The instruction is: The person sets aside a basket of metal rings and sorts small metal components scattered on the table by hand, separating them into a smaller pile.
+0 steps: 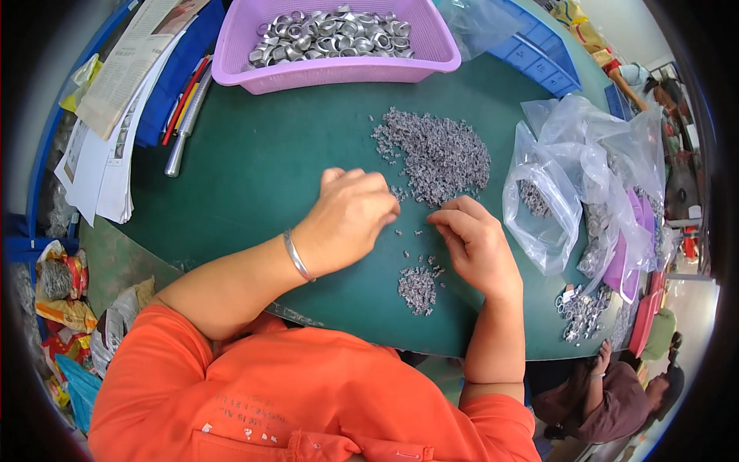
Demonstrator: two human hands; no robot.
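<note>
On the green tabletop (262, 146) lies a large heap of tiny grey metal-looking parts (443, 154). A smaller heap of the same small parts (418, 289) sits nearer to me, with a few loose pieces between the two. My left hand (350, 219), with a bracelet at its wrist, is curled closed just left of the large heap's near end. My right hand (479, 245) has its thumb and fingers drawn together at the heap's near edge. Whatever either hand holds is too small or too hidden to name.
A pink basket (331, 75) of silvery ring-shaped parts stands at the back. Clear plastic bags (539, 208) lie on the right, beside a scatter of small metal pieces (583, 312). Papers (115, 146) and a blue bin (539, 46) flank the basket. A co-worker (608, 400) sits at lower right.
</note>
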